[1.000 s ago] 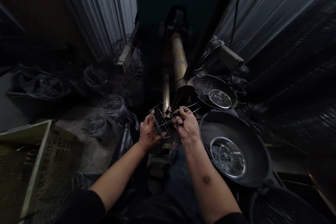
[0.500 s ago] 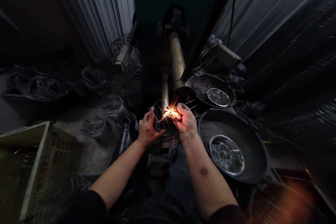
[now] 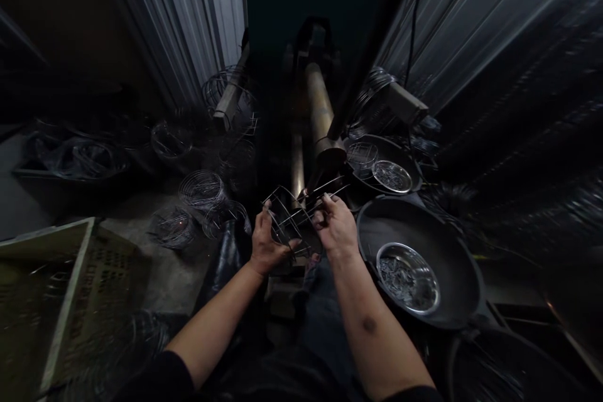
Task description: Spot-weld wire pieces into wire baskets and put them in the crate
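We catalogue around one long metal tube (image 3: 319, 107). Far left of the tube: a slotted plastic crate (image 3: 61, 301). Right of the tube: a wide black pan (image 3: 414, 264). Left of the tube: round wire cages (image 3: 202, 191). Inside the pan, right of the tube: a steel bowl (image 3: 407, 278) of wire scraps. At the tube's lower end: a wire frame (image 3: 287, 217), held between both hands. Our left hand (image 3: 271, 242): fingers (image 3: 267, 205) curled, gripping the frame. Our right hand (image 3: 336, 226): fingers (image 3: 326, 199) pinched closed on its rods.
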Demonstrator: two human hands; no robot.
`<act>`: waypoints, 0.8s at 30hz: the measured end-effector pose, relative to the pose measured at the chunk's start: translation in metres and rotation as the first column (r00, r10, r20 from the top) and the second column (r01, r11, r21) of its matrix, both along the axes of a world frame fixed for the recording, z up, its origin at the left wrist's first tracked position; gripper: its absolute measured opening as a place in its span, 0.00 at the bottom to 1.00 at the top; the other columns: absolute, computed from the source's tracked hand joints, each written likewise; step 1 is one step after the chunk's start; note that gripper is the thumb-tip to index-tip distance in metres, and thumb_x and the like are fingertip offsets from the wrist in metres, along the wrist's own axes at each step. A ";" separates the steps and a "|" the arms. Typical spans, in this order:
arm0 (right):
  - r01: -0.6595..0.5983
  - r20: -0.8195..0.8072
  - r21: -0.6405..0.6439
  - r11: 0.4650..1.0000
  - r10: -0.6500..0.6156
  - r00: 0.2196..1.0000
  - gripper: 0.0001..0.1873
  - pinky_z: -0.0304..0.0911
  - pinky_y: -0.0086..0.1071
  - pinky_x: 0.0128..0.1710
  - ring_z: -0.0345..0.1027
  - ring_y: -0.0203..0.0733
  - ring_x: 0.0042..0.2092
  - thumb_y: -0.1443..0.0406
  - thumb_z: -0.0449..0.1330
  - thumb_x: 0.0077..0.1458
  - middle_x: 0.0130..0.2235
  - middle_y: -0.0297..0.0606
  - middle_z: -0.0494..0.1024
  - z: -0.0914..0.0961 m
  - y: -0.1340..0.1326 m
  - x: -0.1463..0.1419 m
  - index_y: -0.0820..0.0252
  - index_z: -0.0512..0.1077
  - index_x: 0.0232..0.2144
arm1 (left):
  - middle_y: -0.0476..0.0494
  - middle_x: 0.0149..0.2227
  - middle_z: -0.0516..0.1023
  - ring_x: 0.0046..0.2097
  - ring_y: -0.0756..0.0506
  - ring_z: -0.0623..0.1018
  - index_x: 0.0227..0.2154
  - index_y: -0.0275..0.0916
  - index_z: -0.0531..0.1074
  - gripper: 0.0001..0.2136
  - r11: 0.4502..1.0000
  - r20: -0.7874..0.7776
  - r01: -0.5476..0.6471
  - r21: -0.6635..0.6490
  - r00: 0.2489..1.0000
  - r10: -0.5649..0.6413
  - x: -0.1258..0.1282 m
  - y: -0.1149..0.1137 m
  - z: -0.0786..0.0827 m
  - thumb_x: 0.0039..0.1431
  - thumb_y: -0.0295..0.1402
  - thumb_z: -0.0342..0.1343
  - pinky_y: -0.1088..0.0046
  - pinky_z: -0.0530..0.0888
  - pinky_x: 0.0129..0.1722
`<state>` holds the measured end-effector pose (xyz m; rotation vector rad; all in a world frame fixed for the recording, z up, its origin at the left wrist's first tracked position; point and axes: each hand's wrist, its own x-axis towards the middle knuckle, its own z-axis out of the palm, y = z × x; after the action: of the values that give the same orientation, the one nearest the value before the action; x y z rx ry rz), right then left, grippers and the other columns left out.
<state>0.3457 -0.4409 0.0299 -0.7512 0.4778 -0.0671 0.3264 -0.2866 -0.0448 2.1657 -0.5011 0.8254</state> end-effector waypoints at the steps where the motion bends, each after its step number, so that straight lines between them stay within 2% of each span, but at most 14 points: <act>1: -0.019 0.016 0.032 0.999 0.019 1.000 0.16 0.47 0.19 0.13 0.52 0.26 0.16 0.65 0.60 0.41 0.23 0.27 0.62 0.000 -0.001 0.000 0.63 0.56 0.31 | 0.33 0.50 0.63 0.49 0.43 0.66 0.63 0.32 0.45 0.50 1.000 0.000 -0.004 -0.005 1.000 0.004 0.000 0.000 0.001 0.42 0.47 0.63 0.64 0.68 0.50; 6: 0.018 0.039 0.135 0.991 -0.023 0.999 0.16 0.49 0.17 0.15 0.53 0.24 0.18 0.67 0.60 0.43 0.24 0.28 0.64 0.003 -0.004 0.004 0.63 0.55 0.32 | 0.34 0.50 0.62 0.47 0.44 0.67 0.63 0.34 0.44 0.52 0.999 -0.101 -0.038 -0.008 0.994 0.036 0.004 -0.002 0.001 0.38 0.44 0.66 0.65 0.69 0.49; 11: -0.011 0.047 0.108 0.994 0.006 0.999 0.18 0.49 0.17 0.16 0.54 0.24 0.18 0.67 0.62 0.43 0.23 0.28 0.65 0.010 0.000 0.008 0.63 0.55 0.32 | 0.35 0.47 0.63 0.47 0.44 0.67 0.63 0.33 0.43 0.54 0.998 -0.161 -0.059 -0.014 0.985 0.056 0.007 -0.004 0.001 0.37 0.46 0.66 0.65 0.69 0.49; 16: -0.025 0.067 0.088 0.996 0.020 0.998 0.16 0.49 0.17 0.16 0.55 0.24 0.18 0.67 0.60 0.46 0.23 0.29 0.65 0.015 0.002 0.014 0.64 0.55 0.31 | 0.35 0.48 0.63 0.48 0.43 0.67 0.63 0.33 0.44 0.54 0.996 -0.245 -0.088 -0.025 0.966 0.080 0.010 -0.005 0.005 0.36 0.47 0.67 0.65 0.69 0.49; 24: -0.045 0.088 0.087 0.995 0.037 0.995 0.13 0.49 0.17 0.17 0.55 0.24 0.18 0.69 0.58 0.48 0.23 0.30 0.65 0.015 0.000 0.023 0.65 0.55 0.30 | 0.34 0.48 0.63 0.47 0.43 0.67 0.62 0.32 0.45 0.55 0.994 -0.293 -0.101 -0.036 0.952 0.086 0.014 -0.008 0.005 0.34 0.51 0.66 0.65 0.69 0.48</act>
<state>0.3685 -0.4406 0.0449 -0.6677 0.3809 -0.0395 0.3408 -0.2946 -0.0393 2.2284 -0.2266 0.5474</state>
